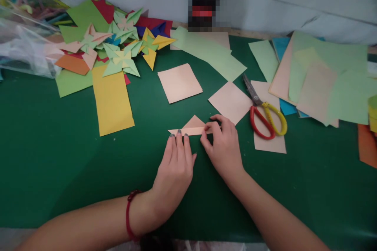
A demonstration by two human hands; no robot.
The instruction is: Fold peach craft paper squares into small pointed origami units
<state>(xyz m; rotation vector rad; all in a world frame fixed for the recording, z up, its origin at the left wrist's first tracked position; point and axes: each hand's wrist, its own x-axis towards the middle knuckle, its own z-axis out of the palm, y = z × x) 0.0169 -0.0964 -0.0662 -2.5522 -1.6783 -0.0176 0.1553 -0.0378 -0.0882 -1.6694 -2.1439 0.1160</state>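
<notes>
Forearms (279, 204) slant in from the bottom corners of the frame, a bracelet (128, 213) round the left wrist. From where I stand, the left hand (175, 172) lies palm down, wrist bent, its fingers slightly spread and pressing on the paper (193, 130). The right hand (225, 147) arches over from the lower right, its grip pinching the paper's right end between thumb and forefinger. So the paper sits at the middle of the frame, touching both hands: its long folded edge runs left to right, across the line of the left fingers, and a peak points to the top. Beyond, on the green surface (73, 157), scissors (257, 101) lie to the right, then pink squares (180, 83), then folded stars (122, 57) at upper left.
</notes>
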